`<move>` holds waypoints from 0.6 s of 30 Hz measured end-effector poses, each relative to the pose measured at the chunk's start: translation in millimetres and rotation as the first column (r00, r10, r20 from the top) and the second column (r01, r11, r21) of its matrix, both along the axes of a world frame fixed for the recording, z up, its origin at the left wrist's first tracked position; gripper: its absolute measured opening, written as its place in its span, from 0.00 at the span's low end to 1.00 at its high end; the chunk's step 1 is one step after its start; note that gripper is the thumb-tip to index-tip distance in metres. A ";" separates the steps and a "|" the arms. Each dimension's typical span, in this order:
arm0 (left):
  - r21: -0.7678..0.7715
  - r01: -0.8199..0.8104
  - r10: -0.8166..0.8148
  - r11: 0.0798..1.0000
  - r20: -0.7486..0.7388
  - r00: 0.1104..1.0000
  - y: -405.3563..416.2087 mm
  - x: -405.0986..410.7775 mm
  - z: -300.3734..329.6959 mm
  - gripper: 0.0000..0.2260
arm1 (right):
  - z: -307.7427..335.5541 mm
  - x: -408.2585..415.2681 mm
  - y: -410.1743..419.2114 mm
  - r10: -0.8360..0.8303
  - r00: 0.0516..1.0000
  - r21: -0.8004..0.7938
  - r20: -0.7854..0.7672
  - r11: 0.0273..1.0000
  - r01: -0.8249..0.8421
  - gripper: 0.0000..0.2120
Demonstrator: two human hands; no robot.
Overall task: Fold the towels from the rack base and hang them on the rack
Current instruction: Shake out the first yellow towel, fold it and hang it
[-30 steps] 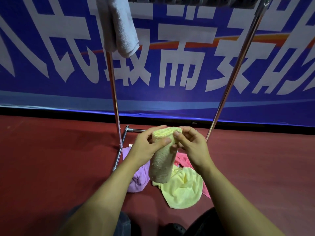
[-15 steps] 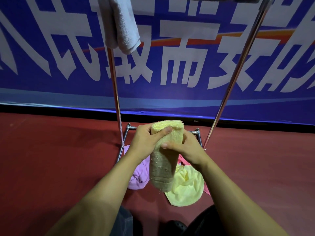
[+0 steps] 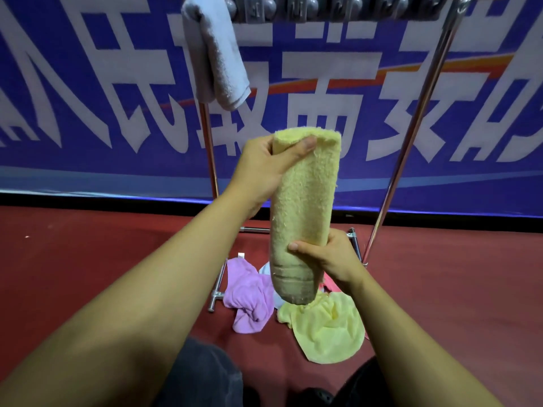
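A folded yellow towel (image 3: 305,212) had been raised from near the rack base to chest height, pinched at its top by the left hand (image 3: 264,168) and gripped lower down by the right hand (image 3: 329,257), probably ready for hanging beside the grey towel (image 3: 216,51).

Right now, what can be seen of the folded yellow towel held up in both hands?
The folded yellow towel is a thick pale yellow terry cloth, folded into a long narrow bundle and held roughly upright in front of the rack. Its top is a rounded fold; near the bottom, woven bands cross it and it looks shadowed. The left hand grips the top, thumb across the front; the right hand grips the lower part. It hangs clear of the towels on the floor.
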State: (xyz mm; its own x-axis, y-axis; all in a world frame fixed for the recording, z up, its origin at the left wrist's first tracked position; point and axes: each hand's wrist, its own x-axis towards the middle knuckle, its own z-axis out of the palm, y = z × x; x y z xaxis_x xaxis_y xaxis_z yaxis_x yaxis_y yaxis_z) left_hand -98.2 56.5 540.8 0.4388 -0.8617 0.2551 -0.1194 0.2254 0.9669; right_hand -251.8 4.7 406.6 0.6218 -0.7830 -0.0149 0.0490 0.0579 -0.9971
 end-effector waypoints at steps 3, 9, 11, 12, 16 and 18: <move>-0.071 0.000 0.000 0.997 0.000 1.000 -2.0 2.5 28.7 0.04 | -1.7 -2.3 -0.2 0.002 1.000 -0.013 -0.020 1.000 -0.002 0.07; -0.168 -0.009 0.008 0.986 -0.007 1.000 -1.5 4.3 70.1 0.05 | -6.9 -6.4 0.3 0.034 0.996 -0.016 -0.083 0.999 -0.036 0.10; -0.148 -0.008 0.011 0.989 0.021 1.000 -0.2 1.7 68.4 0.06 | -7.7 -7.4 1.5 0.049 0.995 -0.029 -0.090 0.998 -0.052 0.12; -0.134 -0.005 0.008 0.991 0.022 1.000 0.6 0.2 65.4 0.06 | -7.4 -7.5 2.4 0.064 0.994 -0.034 -0.091 0.997 -0.067 0.12; -0.072 0.035 -0.033 0.997 0.036 0.999 3.1 -5.3 45.1 0.08 | 0.4 -7.4 4.1 0.077 0.997 -0.027 -0.020 0.997 -0.077 0.19; -0.021 0.042 -0.041 0.999 0.059 0.997 2.8 -8.2 32.8 0.11 | 6.0 -7.2 3.4 0.046 0.998 -0.013 0.046 0.999 -0.046 0.23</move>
State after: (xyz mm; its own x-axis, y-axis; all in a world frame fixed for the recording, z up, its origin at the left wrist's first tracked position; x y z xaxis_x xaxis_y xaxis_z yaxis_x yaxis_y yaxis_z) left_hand -106.4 59.3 573.6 0.3865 -0.8727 0.2985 -0.1655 0.2528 0.9533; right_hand -259.1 8.1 412.6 0.6570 -0.7535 0.0241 0.0929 0.0492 -0.9945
